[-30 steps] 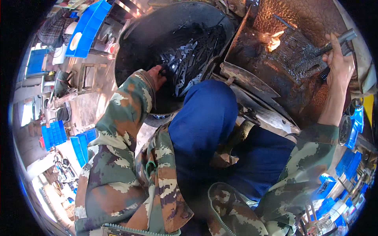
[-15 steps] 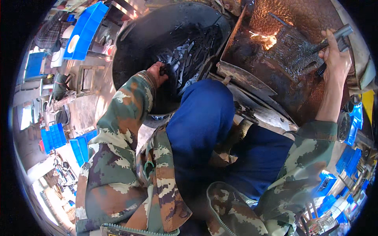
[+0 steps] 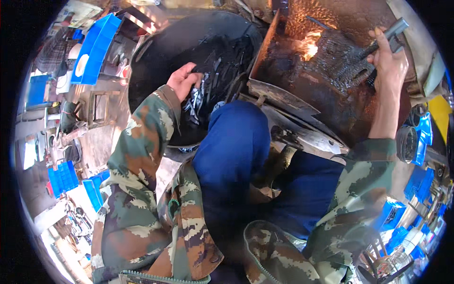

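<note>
My left hand [image 3: 183, 81] is over the wide round black pan [image 3: 161, 52], its fingers curled and pinched together. Several thin, shiny metal strips [image 3: 194, 102] lie right at the fingertips, seemingly in their grip. More dark strips [image 3: 231, 78] are heaped in the pan. At the right, my right hand [image 3: 390, 61] is wrapped round a grey metal tube handle [image 3: 397, 28]. Beside that hand, a dark, wet-looking slab with a rough surface [image 3: 338, 59] lies in a rusty brown metal trough [image 3: 302, 94]; how it joins the handle is hidden.
An orange glow [image 3: 309, 45] shows at the trough's far left. A bent metal edge [image 3: 283, 97] runs between pan and trough. My blue-trousered knee [image 3: 231, 137] rises close to the pan. Blue crates [image 3: 97, 47] stand at the left, with others at right.
My left hand has risen slightly away from the heap, and bright strips now show by its fingertips. My right hand keeps its hold on the handle. The whole view has shifted a little.
</note>
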{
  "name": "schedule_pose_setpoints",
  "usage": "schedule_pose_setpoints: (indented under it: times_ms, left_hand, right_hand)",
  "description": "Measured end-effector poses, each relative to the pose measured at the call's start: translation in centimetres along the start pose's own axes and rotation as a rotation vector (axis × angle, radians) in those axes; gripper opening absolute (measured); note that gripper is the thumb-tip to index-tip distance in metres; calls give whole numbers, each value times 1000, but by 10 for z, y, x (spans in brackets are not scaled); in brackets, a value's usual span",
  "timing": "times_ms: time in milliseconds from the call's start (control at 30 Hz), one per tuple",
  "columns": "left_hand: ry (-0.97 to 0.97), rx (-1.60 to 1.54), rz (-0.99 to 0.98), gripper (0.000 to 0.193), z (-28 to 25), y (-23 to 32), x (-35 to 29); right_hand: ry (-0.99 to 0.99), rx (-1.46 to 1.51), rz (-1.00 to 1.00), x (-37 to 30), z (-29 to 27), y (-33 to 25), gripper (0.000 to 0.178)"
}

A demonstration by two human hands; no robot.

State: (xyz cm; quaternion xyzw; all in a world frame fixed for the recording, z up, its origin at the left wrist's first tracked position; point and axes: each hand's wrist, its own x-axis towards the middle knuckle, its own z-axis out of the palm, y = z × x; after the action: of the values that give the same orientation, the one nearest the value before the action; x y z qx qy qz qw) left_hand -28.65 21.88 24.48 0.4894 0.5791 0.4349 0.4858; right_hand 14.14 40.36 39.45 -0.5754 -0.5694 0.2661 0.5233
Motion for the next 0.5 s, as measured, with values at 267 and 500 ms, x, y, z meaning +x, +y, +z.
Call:
schedule_pose_setpoints:
  times_ms: [267,500]
  left_hand:
    - [-144,-248,-107,14,102,119,24]
    - [-268,-244,-19,13,183,186,48]
  right_hand:
    - [25,-51,-48,-2,2,-2,32]
    - [39,26,-41,-7,2,-4,29]
